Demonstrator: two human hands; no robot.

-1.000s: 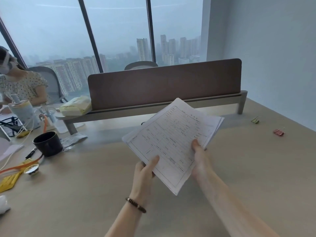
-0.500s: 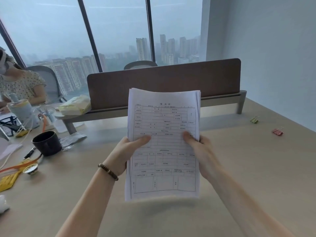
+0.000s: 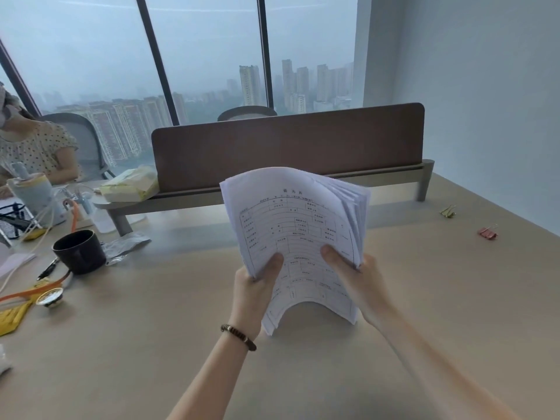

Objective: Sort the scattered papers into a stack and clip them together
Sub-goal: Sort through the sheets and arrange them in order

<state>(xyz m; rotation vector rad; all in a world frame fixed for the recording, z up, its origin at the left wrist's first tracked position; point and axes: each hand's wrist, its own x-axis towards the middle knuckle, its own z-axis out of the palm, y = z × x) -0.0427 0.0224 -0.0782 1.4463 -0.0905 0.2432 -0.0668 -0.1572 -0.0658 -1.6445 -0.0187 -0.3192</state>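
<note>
A stack of printed forms [image 3: 291, 225] stands upright on its bottom edge on the beige desk [image 3: 151, 344], bowed so its lower middle arches up. My left hand [image 3: 256, 286] grips the stack's left side, thumb on the front sheet. My right hand [image 3: 357, 277] grips the right side, where the top corners fan apart. A pink binder clip [image 3: 487, 232] and a yellow-green binder clip [image 3: 448, 211] lie on the desk at the far right, out of both hands' reach.
A brown divider panel [image 3: 288, 147] crosses the desk behind the papers. At the left are a black mug [image 3: 79, 251], a pen [image 3: 48, 268], cables, a tissue pack [image 3: 130, 184] and a seated person [image 3: 33, 150]. A wall stands at the right.
The stack turned from tilted to upright, then came down onto the desk on its bottom edge and bowed. Both hands stayed on its sides.
</note>
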